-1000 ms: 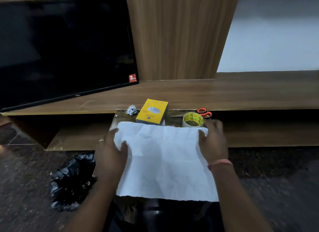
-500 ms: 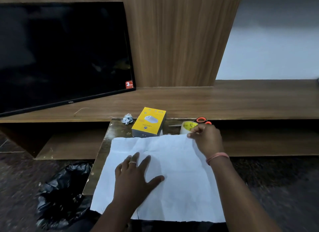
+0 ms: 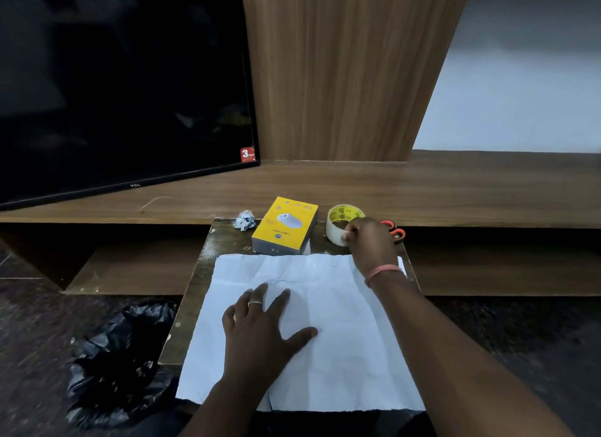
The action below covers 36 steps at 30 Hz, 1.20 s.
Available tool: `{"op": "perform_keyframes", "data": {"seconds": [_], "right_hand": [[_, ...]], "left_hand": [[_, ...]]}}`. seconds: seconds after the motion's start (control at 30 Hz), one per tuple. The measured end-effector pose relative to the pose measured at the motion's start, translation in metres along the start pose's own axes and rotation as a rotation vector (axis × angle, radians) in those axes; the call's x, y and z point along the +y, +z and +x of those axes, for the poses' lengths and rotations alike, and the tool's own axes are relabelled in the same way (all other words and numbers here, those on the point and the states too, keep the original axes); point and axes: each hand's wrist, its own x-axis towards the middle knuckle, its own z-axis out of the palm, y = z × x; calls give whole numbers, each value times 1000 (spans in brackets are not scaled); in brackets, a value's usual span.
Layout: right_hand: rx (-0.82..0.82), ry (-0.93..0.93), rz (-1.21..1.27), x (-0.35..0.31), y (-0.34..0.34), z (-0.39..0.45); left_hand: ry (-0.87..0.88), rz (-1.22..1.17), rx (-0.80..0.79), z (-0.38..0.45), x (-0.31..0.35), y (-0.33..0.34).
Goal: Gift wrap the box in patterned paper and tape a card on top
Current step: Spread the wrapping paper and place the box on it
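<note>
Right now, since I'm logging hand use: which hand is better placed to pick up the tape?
Right. The right hand is already at the tape roll, fingers touching its side, while the left hand lies flat on the paper, holding it down.

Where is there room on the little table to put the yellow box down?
The middle of the white paper is bare, between the left hand and the right forearm. A thin strip of dark table shows left of the paper. The far edge is crowded: crumpled wad, yellow box, tape roll touched by the right hand, scissors.
</note>
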Motion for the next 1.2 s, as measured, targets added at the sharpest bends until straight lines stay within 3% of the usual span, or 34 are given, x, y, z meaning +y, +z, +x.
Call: {"op": "perform_keyframes", "data": {"seconds": [0.17, 0.33, 0.4, 0.47, 0.57, 0.6, 0.83, 1.1, 1.2], "right_hand": [[57, -144, -210, 6, 18, -6], [352, -269, -202, 3, -1, -44], [385, -286, -195, 6, 1, -75], [243, -191, -206, 12, 12, -98], [-190, -3, -335, 20, 29, -117], [-254, 13, -347, 21, 30, -120], [-312, 53, -308, 22, 19, -122], [-191, -3, -361, 10, 24, -114], [-137, -73, -245, -21, 38, -95]], "left_hand": [[-8, -17, -17, -2, 0, -1], [-12, -18, -62, -2, 5, -6], [-15, -21, -64, -2, 6, -8], [-6, -26, -68, -3, 7, -9], [9, -40, -83, -5, 8, -12], [11, -43, -84, -5, 8, -12], [-15, -49, -25, -12, -2, -20], [-81, 40, -34, -4, -2, -11], [-85, 73, -33, -2, 0, -7]]}}
